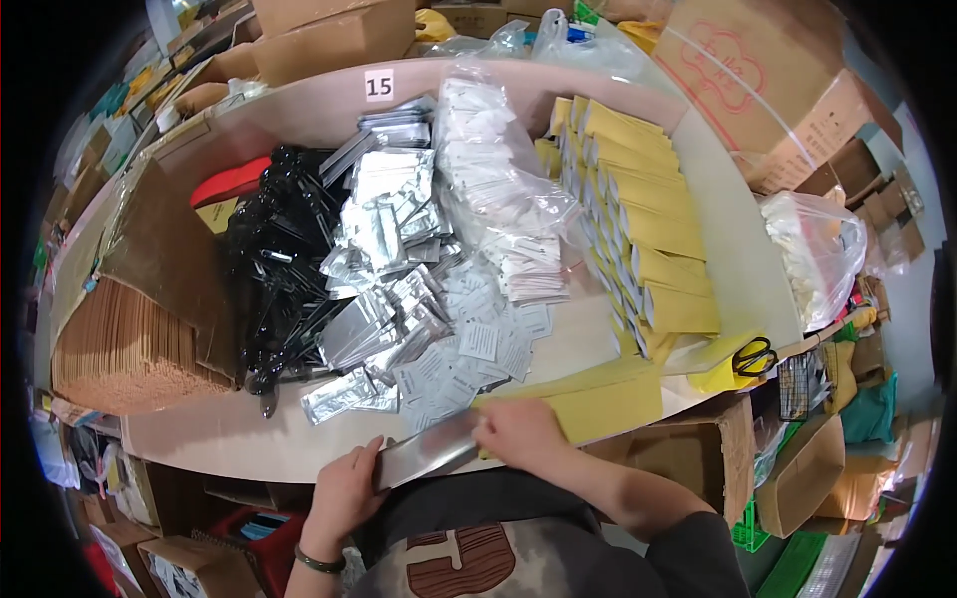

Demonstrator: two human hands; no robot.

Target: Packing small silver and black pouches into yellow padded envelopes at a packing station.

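A flat silver foil pouch [427, 453] is stretched between my hands at the table's near edge. My left hand [346, 490] grips its left end, thumb on top. The closed fingers of my right hand [516, 432] pinch its right end. Beside my right hand, flat yellow mailers [608, 401] lie along the front edge. Small printed paper slips [444, 381] are strewn just beyond the pouch. Behind them rises a loose heap of silver foil packets [384, 234]. What the pouch holds inside, if anything, cannot be seen.
Black plastic-wrapped items [284, 239] are heaped left of the foil packets, near an open carton [159, 249] of brown sheets. White packets in a clear bag [488, 149] and overlapping yellow padded envelopes [648, 214] stand farther right. Black-handled scissors [755, 356] sit at the right edge.
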